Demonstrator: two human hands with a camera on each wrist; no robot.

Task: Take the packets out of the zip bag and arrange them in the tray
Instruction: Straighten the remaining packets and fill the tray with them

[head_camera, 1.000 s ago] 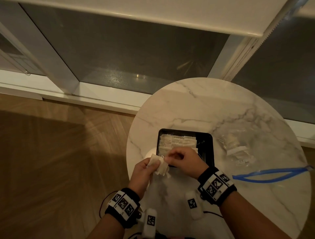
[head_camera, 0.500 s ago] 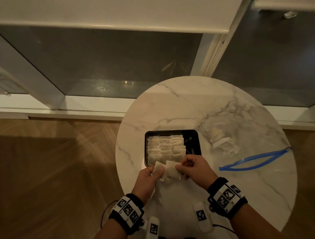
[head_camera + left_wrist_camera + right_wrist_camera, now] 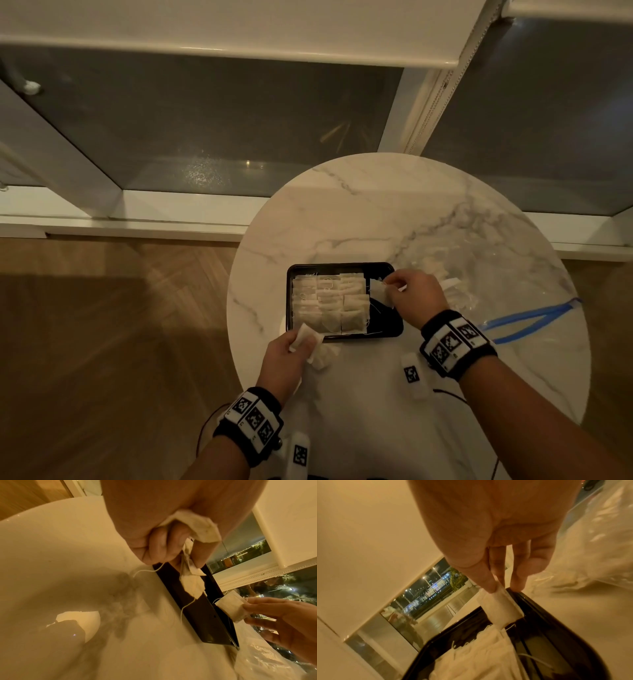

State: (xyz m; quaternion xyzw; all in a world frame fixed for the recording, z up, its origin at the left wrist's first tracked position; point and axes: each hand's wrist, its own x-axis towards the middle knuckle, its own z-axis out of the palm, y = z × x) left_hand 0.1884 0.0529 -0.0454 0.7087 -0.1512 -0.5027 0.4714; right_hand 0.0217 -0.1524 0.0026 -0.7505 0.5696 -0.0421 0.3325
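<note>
The risk I see is in the strings: the right hand [image 3: 414, 294] pinches a single packet [image 3: 381, 292] by its top edge over the bare right strip of the black tray [image 3: 394, 327], and loose threads trail from the rows already laid there, so one could snag on lowering and drag a neighbour askew. The left hand [image 3: 287, 356] is clenched on a bunch of spare packets [image 3: 313, 346] just off the tray's near left corner, one dangling by a fold in the left wrist view, and it looks ready to slip onto the marble table [image 3: 359, 212]. The tray holds three tidy columns of packets, leaving only that right strip free. The clear zip bag [image 3: 459, 274], blue seal open, lies touching the tray's right side with a few packets seemingly left inside
</note>
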